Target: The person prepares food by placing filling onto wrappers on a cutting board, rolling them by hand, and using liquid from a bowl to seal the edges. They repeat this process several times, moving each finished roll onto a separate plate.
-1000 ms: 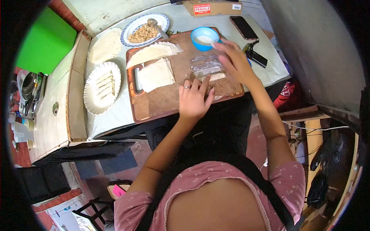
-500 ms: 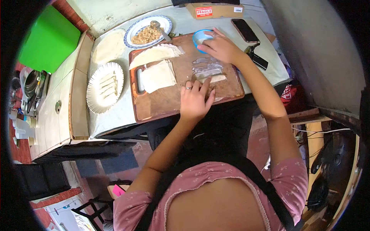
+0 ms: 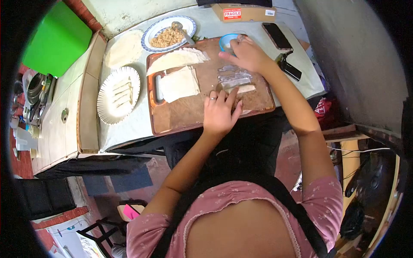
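My left hand (image 3: 219, 114) rests on the brown cutting board (image 3: 178, 116), fingers spread, with the fingertips at a thin rolled wrapper (image 3: 246, 89). My right hand (image 3: 249, 56) is over a small blue bowl (image 3: 223, 41), fingers bent at its rim and thumb apart; the fingertips are partly hidden. Wet, greyish smears (image 3: 234, 75) mark the board between my hands. To the left on the board lie a stack of square-cut wrappers (image 3: 178, 84) and a pile of curved, thin dough pieces (image 3: 174, 60).
A blue-rimmed plate (image 3: 147, 36) holds crumbly filling and a spoon (image 3: 184, 32). Thin rolls lie on a white fluted plate (image 3: 104, 103), near a round flat wrapper (image 3: 122, 49). A phone (image 3: 276, 35), a black object (image 3: 288, 66) and a cardboard box (image 3: 245, 13) are at the back right.
The view has shifted slightly. My right hand's fingers have bent a little more at the blue bowl. My left hand stays at the rolled wrapper.
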Demonstrator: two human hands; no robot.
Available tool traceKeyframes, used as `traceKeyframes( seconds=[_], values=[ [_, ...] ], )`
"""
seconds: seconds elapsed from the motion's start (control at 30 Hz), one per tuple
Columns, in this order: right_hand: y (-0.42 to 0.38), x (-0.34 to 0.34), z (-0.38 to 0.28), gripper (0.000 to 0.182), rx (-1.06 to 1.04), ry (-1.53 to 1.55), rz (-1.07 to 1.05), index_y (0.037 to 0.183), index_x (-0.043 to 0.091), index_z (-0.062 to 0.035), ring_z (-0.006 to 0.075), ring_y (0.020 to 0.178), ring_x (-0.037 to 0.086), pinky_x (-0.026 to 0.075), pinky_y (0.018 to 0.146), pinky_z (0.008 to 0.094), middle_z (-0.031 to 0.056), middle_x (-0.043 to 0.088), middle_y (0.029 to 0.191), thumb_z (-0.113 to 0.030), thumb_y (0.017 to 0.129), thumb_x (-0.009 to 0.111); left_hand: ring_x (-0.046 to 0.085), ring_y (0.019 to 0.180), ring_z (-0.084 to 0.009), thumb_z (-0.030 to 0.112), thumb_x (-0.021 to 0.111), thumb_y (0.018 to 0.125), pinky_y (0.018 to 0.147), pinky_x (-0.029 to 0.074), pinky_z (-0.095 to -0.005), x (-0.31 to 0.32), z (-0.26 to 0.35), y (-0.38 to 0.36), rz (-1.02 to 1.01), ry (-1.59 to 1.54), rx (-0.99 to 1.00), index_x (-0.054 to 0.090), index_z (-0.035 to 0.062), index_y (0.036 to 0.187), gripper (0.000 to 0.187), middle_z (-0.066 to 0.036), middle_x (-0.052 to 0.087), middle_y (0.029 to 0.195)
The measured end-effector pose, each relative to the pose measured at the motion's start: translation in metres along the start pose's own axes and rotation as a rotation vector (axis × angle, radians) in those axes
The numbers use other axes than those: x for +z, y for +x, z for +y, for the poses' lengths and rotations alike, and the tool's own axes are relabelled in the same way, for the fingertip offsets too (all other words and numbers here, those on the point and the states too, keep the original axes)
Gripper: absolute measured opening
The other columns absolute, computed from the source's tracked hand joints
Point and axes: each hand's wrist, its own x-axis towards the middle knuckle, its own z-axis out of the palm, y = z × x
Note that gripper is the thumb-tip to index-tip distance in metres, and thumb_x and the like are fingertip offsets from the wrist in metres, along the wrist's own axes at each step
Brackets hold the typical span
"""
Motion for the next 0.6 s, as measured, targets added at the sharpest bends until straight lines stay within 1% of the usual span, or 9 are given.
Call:
traceKeyframes(
  seconds=[0.03,0.13,0.23,0.33,0.43,0.53,0.6],
  values=[
    [0.0,0.0,-0.001,0.049,0.018,-0.066,-0.011,0.105,0.061,-0.0027,0.0433,0.097,0.057,0.045,0.086,0.0478,0.0265,0.063,0.096,-0.05,0.098,0.051,0.053,0.088,-0.0284,0.03,0.065,0.088,0.077,0.04,-0.0409,0.0,0.0,0.0,0.0,0.0,0.001,0.064,0.01,0.126,0.043,-0.01,0.058,0.091],
    [-0.002,-0.025,0.002,0.051,0.09,0.077,0.072,0.097,0.062,0.0004,0.039,0.1,0.06,0.046,0.091,0.0468,0.022,0.066,0.101,-0.049,0.097,0.051,0.053,0.088,-0.0286,0.03,0.065,0.088,0.077,0.04,-0.0409,0.001,-0.002,-0.001,0.014,0.002,0.003,0.064,0.0099,0.126,0.043,-0.01,0.058,0.09],
    [-0.014,-0.027,0.018,0.039,0.044,0.275,0.168,0.1,0.061,-0.0022,0.0365,0.1,0.06,0.046,0.091,0.0451,0.0175,0.067,0.106,-0.04,0.1,0.049,0.053,0.088,-0.0286,0.031,0.065,0.089,0.079,0.04,-0.0405,0.002,-0.002,-0.001,0.01,-0.005,-0.005,0.064,0.0112,0.127,0.043,-0.008,0.058,0.09],
    [-0.021,-0.008,0.032,0.037,-0.189,0.342,0.391,0.107,0.062,-0.0058,0.033,0.104,0.059,0.047,0.089,0.0408,0.0157,0.067,0.11,-0.037,0.104,0.041,0.053,0.089,-0.0288,0.031,0.065,0.089,0.079,0.04,-0.0405,0.003,-0.002,-0.001,-0.004,-0.01,-0.012,0.064,0.0116,0.127,0.043,-0.008,0.058,0.089],
    [-0.038,-0.017,0.027,0.05,0.205,0.811,0.127,0.114,0.062,-0.0035,0.0309,0.124,0.052,0.036,0.108,0.0378,0.0141,0.064,0.121,-0.035,0.109,0.024,0.053,0.089,-0.029,0.031,0.065,0.089,0.079,0.04,-0.0407,0.001,-0.002,0.0,-0.008,-0.009,-0.01,0.064,0.0114,0.127,0.043,-0.009,0.058,0.089],
    [-0.049,-0.013,0.034,0.062,0.014,0.425,0.151,0.124,0.061,-0.006,0.0325,0.13,0.047,0.032,0.111,0.0402,0.0125,0.062,0.127,-0.045,0.108,0.016,0.053,0.089,-0.0293,0.031,0.065,0.089,0.079,0.04,-0.041,0.0,-0.001,0.0,-0.012,-0.014,-0.014,0.064,0.0111,0.127,0.043,-0.01,0.058,0.089],
    [-0.056,-0.021,0.027,0.062,0.051,0.361,0.094,0.127,0.06,-0.0078,0.0339,0.132,0.044,0.03,0.112,0.043,0.0119,0.061,0.129,-0.048,0.107,0.018,0.053,0.089,-0.0295,0.031,0.065,0.089,0.079,0.04,-0.0412,0.0,-0.001,0.0,-0.009,-0.014,-0.013,0.065,0.011,0.127,0.043,-0.01,0.058,0.089]
  ],
)
